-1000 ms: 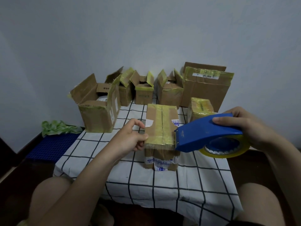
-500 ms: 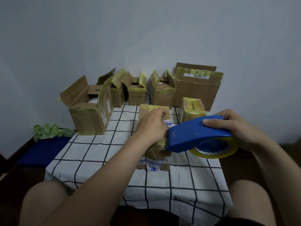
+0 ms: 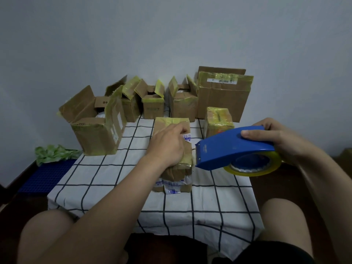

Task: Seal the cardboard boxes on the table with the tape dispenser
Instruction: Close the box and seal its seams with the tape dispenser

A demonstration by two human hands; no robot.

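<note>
Blue plastic fills your right hand: you grip the tape dispenser over its top, its toothed mouth pointing left, just beside the near right edge of the closed box at the middle of the checked table. Your left hand lies palm down on that box's lid, pressing rather than clutching. The box's long axis runs away from you, so the strip likely wants drawing along it. Further back, open boxes stand unsealed.

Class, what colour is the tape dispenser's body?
Blue; the tape dispenser shows plainly in the head view, held by the right hand.
</note>
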